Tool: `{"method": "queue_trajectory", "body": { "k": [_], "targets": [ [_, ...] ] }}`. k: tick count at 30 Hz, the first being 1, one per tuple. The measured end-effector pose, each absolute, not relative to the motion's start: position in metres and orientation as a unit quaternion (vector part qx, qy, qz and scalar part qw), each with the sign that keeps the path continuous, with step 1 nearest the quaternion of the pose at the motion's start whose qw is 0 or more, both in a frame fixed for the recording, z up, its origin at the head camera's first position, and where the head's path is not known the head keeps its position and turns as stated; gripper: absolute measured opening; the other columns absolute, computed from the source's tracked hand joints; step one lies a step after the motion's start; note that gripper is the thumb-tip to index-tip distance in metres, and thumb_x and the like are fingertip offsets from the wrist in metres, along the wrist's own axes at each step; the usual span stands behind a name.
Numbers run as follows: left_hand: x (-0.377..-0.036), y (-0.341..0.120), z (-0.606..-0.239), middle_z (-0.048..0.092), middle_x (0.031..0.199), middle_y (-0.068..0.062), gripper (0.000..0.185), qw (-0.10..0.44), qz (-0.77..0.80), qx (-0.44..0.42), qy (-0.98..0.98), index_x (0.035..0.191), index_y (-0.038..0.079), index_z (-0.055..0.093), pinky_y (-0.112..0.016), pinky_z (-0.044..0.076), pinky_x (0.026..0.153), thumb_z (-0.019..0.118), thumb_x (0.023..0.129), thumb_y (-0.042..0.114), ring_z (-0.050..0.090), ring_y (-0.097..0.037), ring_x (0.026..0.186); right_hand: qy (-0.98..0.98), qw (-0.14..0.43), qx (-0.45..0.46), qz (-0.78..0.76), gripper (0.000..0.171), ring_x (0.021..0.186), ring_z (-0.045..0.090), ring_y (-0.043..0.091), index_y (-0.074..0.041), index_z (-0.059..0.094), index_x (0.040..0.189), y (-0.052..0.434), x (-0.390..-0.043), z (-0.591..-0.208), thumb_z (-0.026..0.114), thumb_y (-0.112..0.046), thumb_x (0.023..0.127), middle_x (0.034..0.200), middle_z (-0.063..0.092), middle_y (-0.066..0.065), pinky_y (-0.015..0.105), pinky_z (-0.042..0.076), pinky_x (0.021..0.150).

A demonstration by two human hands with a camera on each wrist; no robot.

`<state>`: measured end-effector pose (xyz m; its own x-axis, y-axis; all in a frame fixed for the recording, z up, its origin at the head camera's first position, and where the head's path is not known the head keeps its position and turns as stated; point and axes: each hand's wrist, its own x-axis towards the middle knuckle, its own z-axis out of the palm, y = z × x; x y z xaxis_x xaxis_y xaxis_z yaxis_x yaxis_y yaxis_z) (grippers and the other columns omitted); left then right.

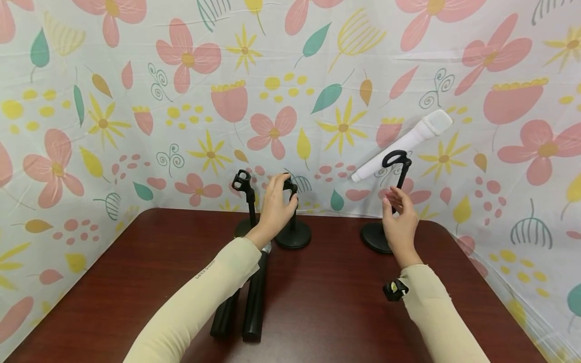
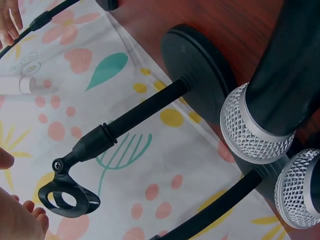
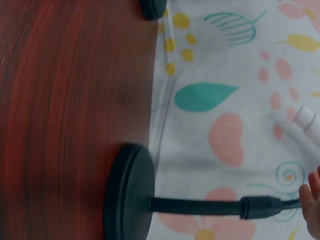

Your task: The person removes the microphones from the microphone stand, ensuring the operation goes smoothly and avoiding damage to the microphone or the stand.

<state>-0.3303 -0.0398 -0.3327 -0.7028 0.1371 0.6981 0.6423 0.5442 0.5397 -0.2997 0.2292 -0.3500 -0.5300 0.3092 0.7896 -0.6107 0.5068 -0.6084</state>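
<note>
Middle stand [image 1: 292, 222], black, upright on its round base at the back of the dark red surface [image 1: 327, 302], near the flowered cloth [image 1: 181, 101]. Empty clip [image 2: 67, 195] at its top, gripped in the head view by the left hand [image 1: 278, 204], thumb and fingers [image 1: 290, 201] curled round it; from the left wrist view only fingertips show at the edge, just beside the clip. Left forearm in a beige sleeve [image 1: 204, 292], stretched forward from the lower left, wrist slightly bent upward.

Just left of it, a second black stand [image 1: 247, 206], clip also empty, base mostly hidden behind the left wrist. Under the left forearm, two black microphones [image 1: 247, 302] lying side by side on the surface, handles toward the near edge, silver mesh heads [image 2: 255, 130] close to the stand bases.

To the right, well apart from the middle stand, a third black stand [image 1: 386, 222] carrying a white microphone [image 1: 404, 143] in its clip, tilted, head up to the right, tail down to the left. Right hand [image 1: 399, 217] raised in front of that stand's pole, fingers relaxed and slightly bent, holding nothing; whether it touches the pole cannot be told. Right forearm also in a beige sleeve, a small black device [image 1: 394, 290] strapped at the wrist.
</note>
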Motion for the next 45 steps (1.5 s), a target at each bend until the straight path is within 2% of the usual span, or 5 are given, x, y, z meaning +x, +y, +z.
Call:
{"method": "queue_trajectory", "body": {
  "k": [9,17,31,39,45],
  "targets": [
    [-0.329,-0.038,-0.337,0.044,0.136,-0.020,0.047,0.304,-0.400,-0.243,-0.830,0.134,-0.001,0.048,-0.045,0.039,0.103,0.065,0.090,0.004,0.043,-0.033,0.127,-0.722,0.465,0.044,0.510,0.034,0.105,0.056,0.043,0.012,0.055,0.124,0.254,-0.305,-0.362,0.056,0.009,0.091,0.113,0.057,0.030,0.038,0.048,0.093],
    [-0.328,-0.038,-0.343,0.047,0.132,-0.017,0.046,0.297,-0.401,-0.254,-0.829,0.133,-0.002,0.049,-0.045,0.040,0.102,0.065,0.090,0.004,0.045,-0.032,0.125,-0.759,0.384,-0.004,0.526,0.041,0.113,0.053,0.026,-0.004,0.050,0.138,0.292,-0.334,-0.402,0.054,-0.014,0.099,0.126,0.055,0.020,0.018,0.041,0.087],
    [-0.325,-0.037,-0.349,0.046,0.134,-0.017,0.049,0.277,-0.400,-0.250,-0.837,0.134,-0.002,0.048,-0.047,0.038,0.104,0.065,0.089,0.004,0.045,-0.033,0.126,-0.828,0.195,0.017,0.526,0.060,0.129,0.042,0.043,-0.001,0.028,0.150,0.305,-0.341,-0.413,0.042,-0.036,0.102,0.140,0.041,0.029,0.055,0.035,0.103],
    [-0.327,-0.036,-0.353,0.048,0.133,-0.015,0.048,0.278,-0.391,-0.249,-0.842,0.134,0.001,0.049,-0.045,0.040,0.102,0.065,0.089,0.005,0.045,-0.030,0.125,-0.833,0.218,-0.001,0.509,0.052,0.095,0.049,-0.007,-0.002,0.040,0.145,0.300,-0.344,-0.416,0.046,-0.031,0.102,0.126,0.054,0.023,0.024,0.045,0.092],
    [-0.326,-0.035,-0.354,0.048,0.131,-0.016,0.047,0.287,-0.379,-0.257,-0.842,0.132,-0.001,0.049,-0.047,0.039,0.103,0.065,0.089,0.004,0.045,-0.032,0.126,-0.830,0.228,-0.017,0.509,0.048,0.097,0.054,-0.001,-0.002,0.047,0.139,0.298,-0.344,-0.418,0.047,-0.032,0.101,0.124,0.057,0.022,0.025,0.045,0.090]
  ]
}}
